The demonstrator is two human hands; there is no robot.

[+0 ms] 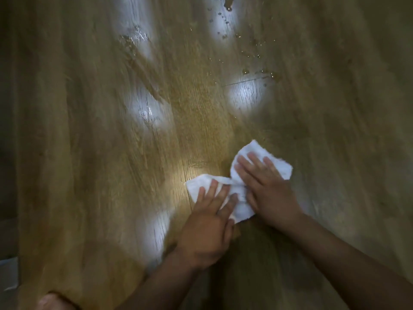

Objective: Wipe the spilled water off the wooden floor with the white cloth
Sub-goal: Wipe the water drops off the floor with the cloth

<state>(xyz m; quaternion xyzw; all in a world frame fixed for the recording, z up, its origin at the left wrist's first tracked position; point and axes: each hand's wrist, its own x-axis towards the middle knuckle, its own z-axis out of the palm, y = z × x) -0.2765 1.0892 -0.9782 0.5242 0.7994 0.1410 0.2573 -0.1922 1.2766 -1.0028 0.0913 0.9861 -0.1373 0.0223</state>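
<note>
Hands (207, 222) (266, 186) cover much of white cloth (242, 210); far droplets (250, 52) blurred.

The crumpled white cloth (242, 210) lies on the wooden plank floor (89, 153), lower right of centre; spilled water droplets (245, 71) sit upper right.

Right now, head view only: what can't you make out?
- Floor under the white cloth: covered by it, the left hand and the right hand; wet or dry unknown.
- Puddle at top edge: cut off by the frame.
- Water film at left: motion blur and glare hide its extent.
- Rounded shape, bottom-left corner: cut off, unidentifiable.
</note>
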